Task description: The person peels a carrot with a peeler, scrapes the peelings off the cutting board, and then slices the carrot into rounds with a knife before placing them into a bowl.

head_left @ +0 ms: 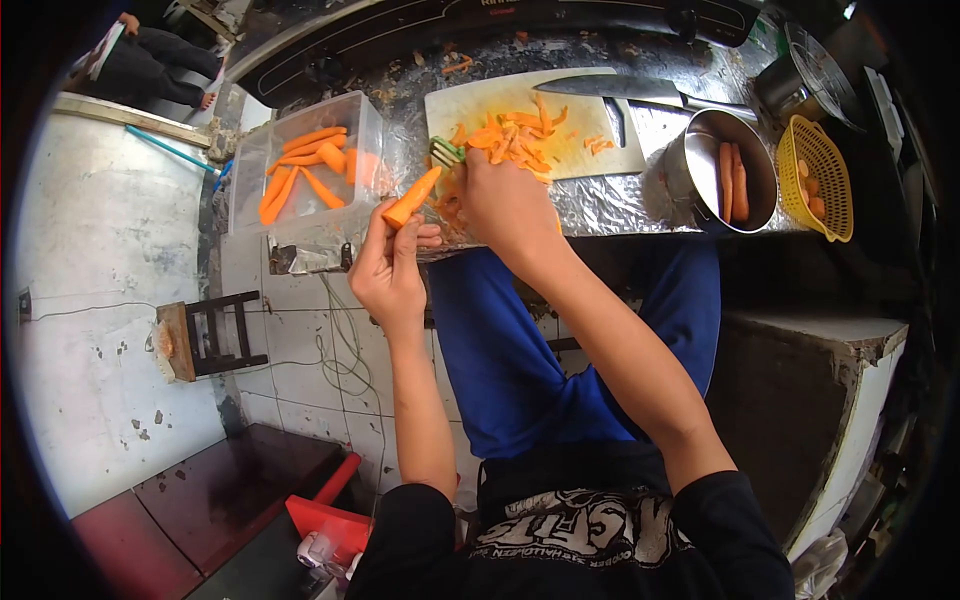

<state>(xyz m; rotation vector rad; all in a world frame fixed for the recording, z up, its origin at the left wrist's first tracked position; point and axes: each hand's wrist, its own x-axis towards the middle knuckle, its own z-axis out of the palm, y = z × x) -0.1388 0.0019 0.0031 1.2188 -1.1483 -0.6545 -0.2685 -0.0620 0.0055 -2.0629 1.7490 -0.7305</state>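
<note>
My left hand (392, 262) pinches a peeled orange carrot (413, 198) by its thick end, the tip pointing up and right. My right hand (505, 200) is closed on a green peeler (446, 152) at the left edge of the white cutting board (600, 165). Orange peelings (515, 138) are heaped on the board just beyond that hand. A knife (630, 90) lies along the board's far edge. To the left, a clear plastic container (240, 205) holds several peeled carrots (322, 188).
On the right stand a metal pot (688, 180) with carrots inside, a yellow basket (838, 190) with orange pieces, and another metal pot (785, 88). A stove (450, 28) runs along the back. A person's legs (165, 60) show at the upper left.
</note>
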